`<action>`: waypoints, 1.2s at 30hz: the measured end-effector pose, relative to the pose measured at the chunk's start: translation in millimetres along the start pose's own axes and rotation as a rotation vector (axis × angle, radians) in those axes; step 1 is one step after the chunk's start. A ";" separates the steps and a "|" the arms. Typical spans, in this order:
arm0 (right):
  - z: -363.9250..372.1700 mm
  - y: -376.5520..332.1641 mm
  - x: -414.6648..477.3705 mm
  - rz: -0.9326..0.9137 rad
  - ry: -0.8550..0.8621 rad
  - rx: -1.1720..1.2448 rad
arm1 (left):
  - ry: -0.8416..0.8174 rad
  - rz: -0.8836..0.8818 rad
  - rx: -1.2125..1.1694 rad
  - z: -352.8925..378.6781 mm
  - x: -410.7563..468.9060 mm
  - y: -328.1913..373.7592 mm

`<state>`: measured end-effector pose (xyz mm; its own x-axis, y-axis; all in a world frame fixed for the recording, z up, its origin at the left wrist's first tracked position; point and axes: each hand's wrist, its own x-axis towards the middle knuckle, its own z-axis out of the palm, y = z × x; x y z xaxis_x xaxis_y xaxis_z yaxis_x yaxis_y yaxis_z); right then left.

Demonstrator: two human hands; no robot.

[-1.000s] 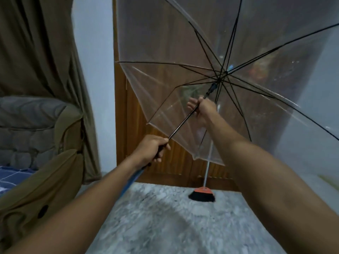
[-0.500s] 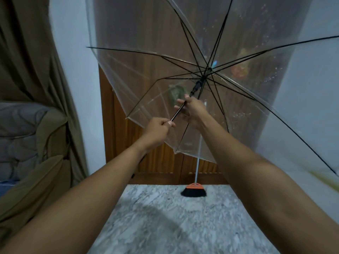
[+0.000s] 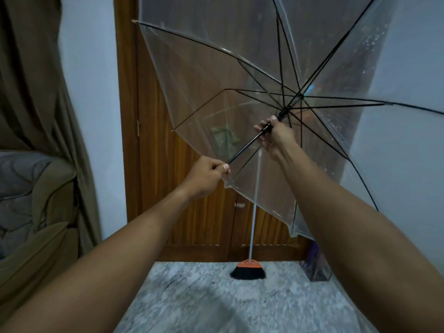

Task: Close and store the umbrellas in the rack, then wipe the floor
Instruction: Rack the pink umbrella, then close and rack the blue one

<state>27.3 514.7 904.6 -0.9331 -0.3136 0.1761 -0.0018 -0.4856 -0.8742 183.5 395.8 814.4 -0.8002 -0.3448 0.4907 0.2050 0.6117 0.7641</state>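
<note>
Head view, person standing before a wooden door (image 3: 168, 188). An open umbrella (image 3: 192, 92) with a transparent canopy and black ribs is held in the air in front of the door, tilted so that its inner side faces the camera. Its black shaft (image 3: 245, 150) runs diagonally from lower left to upper right, ending at the hub (image 3: 299, 96) where the ribs meet. Water drops show on the canopy's right panels.

The left hand (image 3: 209, 176) is closed in a fist round the lower end of the shaft, with the thumb pressed along the top. The right hand (image 3: 276, 138) is curled round the shaft higher up, just below the point where the stretchers join it; the fingers wrap the far side and are partly hidden. The two hands are apart, with bare shaft between them.

Behind the canopy, a broom (image 3: 248, 270) with an orange head, black bristles and a pale handle leans against the door, bristles on the grey marbled floor (image 3: 216, 304). A clear container (image 3: 316, 269) stands on the floor to its right, near the wall (image 3: 396, 164); its contents are unclear. A brown curtain (image 3: 36, 92) and a grey padded seat (image 3: 16, 183) occupy the left.
</note>
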 end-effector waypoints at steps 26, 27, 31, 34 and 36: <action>-18.7 70.7 8.0 0.140 -0.159 0.286 | 0.161 -0.404 -0.663 89.6 40.0 7.1; -16.0 71.0 9.1 0.117 -0.130 0.270 | 0.139 -0.417 -0.683 89.1 39.1 10.4; -18.9 67.6 26.8 0.000 0.062 0.275 | 0.045 -0.411 -0.633 79.0 35.3 13.7; -33.9 45.9 50.2 -0.042 0.189 0.285 | -0.167 -0.321 -0.226 57.8 22.1 -12.2; -42.4 28.6 60.1 -0.042 0.265 0.266 | -0.320 -0.252 0.005 44.0 11.2 -36.3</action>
<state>-44.2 516.5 871.0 -0.9949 -0.0840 0.0553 0.0193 -0.6994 -0.7145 142.3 401.1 773.7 -0.9601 -0.2461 0.1329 -0.0219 0.5399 0.8415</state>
